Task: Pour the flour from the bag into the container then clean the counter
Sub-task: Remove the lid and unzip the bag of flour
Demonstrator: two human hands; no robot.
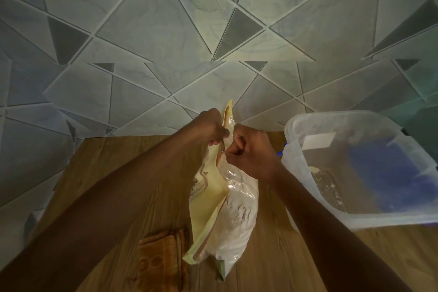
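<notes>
A flour bag (222,208), yellow on one side and clear plastic on the other, stands on the wooden counter (123,173) with white flour showing in its lower part. My left hand (209,129) and my right hand (248,149) both pinch the bag's top edge, fists closed, one on each side of the opening. A large clear plastic container (355,168) with a blue patch under it sits just right of the bag, open at the top, a little flour residue inside.
A folded orange-brown cloth (161,261) lies on the counter left of the bag's base. A tiled wall with a triangle pattern (213,31) rises right behind the counter.
</notes>
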